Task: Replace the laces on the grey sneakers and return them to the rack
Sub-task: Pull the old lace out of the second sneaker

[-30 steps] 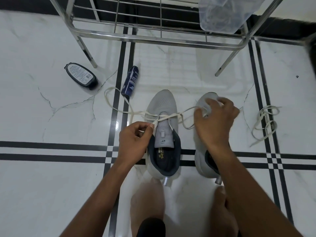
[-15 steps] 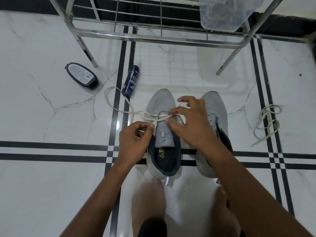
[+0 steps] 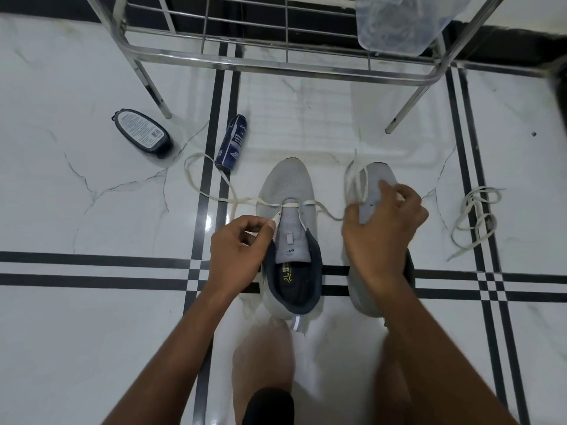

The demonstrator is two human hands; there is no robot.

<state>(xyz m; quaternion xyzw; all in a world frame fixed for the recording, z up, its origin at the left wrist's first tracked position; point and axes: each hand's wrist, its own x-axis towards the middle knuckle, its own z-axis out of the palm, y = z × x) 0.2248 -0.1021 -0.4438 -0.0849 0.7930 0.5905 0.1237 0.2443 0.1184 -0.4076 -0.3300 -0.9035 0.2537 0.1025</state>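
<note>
— While the right hand (image 3: 379, 231) covered much of the right sneaker (image 3: 376, 191), what did its fingers hold?
— They were curled around a loop of white lace (image 3: 325, 210).
— And the left hand (image 3: 239, 245)?
— It pinched that lace's other end at the left sneaker (image 3: 288, 191), on the floor (image 3: 92, 317) below the rack (image 3: 276, 61). A clear bag (image 3: 399, 23) on the rack was cut off, its contents unreadable.

Two sneakers (image 3: 287, 191) sit side by side on the floor (image 3: 76, 317). Rack (image 3: 276, 61) at 12 o'clock, can (image 3: 231, 144) and bottle (image 3: 141, 131) at 10, loose lace (image 3: 474, 217) at 3.
</note>
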